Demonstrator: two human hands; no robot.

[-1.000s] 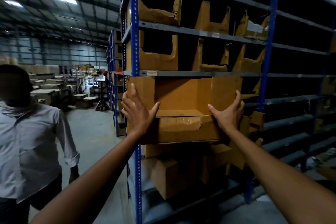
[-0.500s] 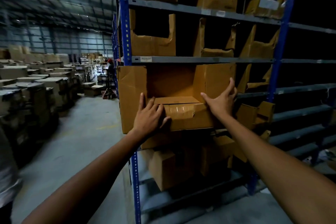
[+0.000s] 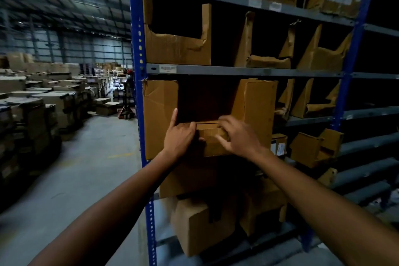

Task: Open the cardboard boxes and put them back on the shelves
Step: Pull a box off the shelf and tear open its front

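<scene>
An opened cardboard box point(image 3: 159, 119) with a cut-out front stands on the middle level of the shelf rack point(image 3: 237, 70), hard against the blue upright point(image 3: 138, 93). My left hand point(image 3: 179, 138) holds the top edge of the box's low front flap point(image 3: 212, 147), index finger pointing up along the cut-out's left edge, thumb on the flap's face. My right hand point(image 3: 239, 138), slightly blurred, has its fingers curled over the same flap just to the right. The inside of the box is dark.
More cut-open boxes point(image 3: 177, 47) fill the levels above and to the right. Closed boxes point(image 3: 198, 227) sit on the lower level under my arms. Stacks of cartons point(image 3: 43, 101) and a pallet jack point(image 3: 125, 112) stand left across the concrete aisle point(image 3: 86, 168).
The box has slid deeper into the shelf. My right hand left the box's right side for the front flap, and my left hand shifted onto the flap's edge. A person on the left is out of view.
</scene>
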